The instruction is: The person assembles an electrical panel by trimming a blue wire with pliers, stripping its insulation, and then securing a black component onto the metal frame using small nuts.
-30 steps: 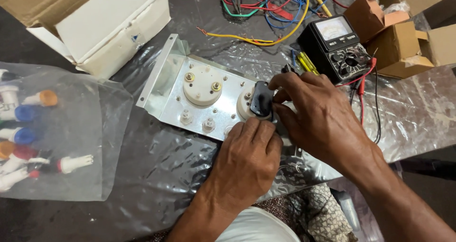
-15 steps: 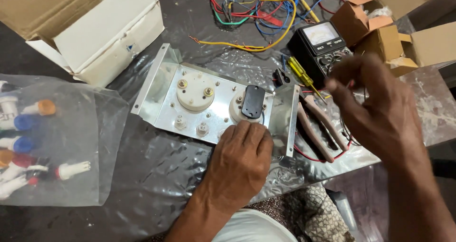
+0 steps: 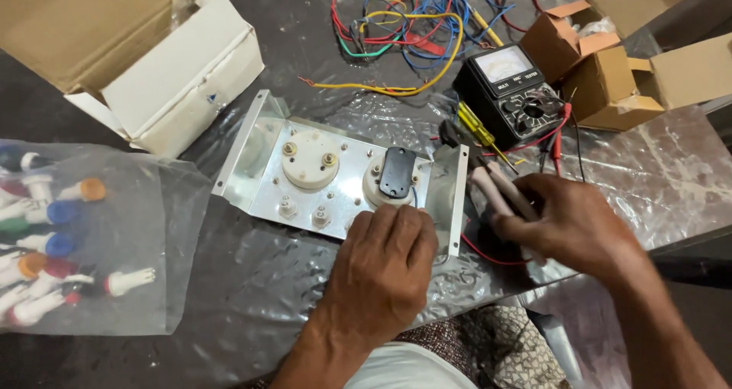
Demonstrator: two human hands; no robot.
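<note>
Since half a second ago our right hand [image 3: 568,225] has dropped from the multimeter [image 3: 512,91] at one o'clock onto the pale-handled pliers [image 3: 499,194] at three, fingers curled round them. Our left hand [image 3: 385,263] lies flat, fingers together, pinning the metal panel [image 3: 263,164] at centre. Black part [image 3: 397,172] sits mounted; wiring looks undone.

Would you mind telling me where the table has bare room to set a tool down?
Free: the strip between the plastic bag and left hand, below the metal panel. Crowded: wires, meter and cartons top right.
</note>
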